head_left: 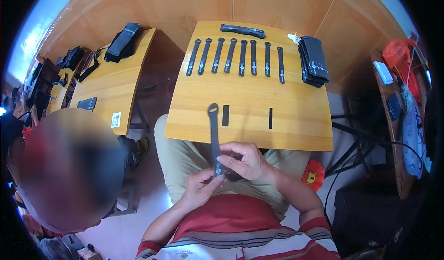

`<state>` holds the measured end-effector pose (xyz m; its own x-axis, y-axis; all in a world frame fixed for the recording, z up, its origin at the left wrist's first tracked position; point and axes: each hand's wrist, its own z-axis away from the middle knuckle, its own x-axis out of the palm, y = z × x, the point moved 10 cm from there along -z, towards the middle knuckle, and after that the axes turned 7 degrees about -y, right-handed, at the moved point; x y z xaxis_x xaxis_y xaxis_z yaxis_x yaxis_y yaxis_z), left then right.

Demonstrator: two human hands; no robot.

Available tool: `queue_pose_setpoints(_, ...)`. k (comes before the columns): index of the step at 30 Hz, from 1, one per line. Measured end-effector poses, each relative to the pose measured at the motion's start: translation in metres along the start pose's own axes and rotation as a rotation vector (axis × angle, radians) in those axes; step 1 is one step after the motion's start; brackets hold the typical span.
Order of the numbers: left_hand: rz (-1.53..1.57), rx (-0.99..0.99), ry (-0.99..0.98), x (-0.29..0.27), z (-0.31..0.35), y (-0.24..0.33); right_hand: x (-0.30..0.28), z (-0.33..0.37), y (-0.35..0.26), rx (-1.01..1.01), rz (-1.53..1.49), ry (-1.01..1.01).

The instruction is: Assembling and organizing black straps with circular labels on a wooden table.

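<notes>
We pinch narrow black strap with oval-slotted head [214, 130] in both hands. Left hand [202, 186]: thumb and fingers closed on lower, white-printed end. Right hand [247, 160]: thumb and fingers gripping strap just above. Strap position: over our lap at near edge of yellow-brown wooden table [300, 126], slotted head pointing toward far side. On table we see two short flat black strips [225, 115]; beyond, row of eight similar black straps [242, 58]; at far right corner, stack of flat black pieces [314, 61].
</notes>
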<state>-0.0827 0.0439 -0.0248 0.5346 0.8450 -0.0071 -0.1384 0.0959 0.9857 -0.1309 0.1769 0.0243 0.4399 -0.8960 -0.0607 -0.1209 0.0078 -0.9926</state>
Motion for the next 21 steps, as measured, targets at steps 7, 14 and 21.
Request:
queue_pose_setpoints(7,-0.346,0.176,-0.192,0.004,-0.029,0.046,-0.017,0.02,-0.008,-0.066,-0.31,0.161)
queue_pose_setpoints(14,-1.128,0.527,0.131,-0.037,-0.124,0.094,-0.068,0.061,-0.013,-0.124,-0.211,0.449)
queue_pose_setpoints(21,-1.376,0.561,0.147,-0.058,-0.205,0.084,-0.079,0.108,0.007,-0.055,-0.206,0.557)
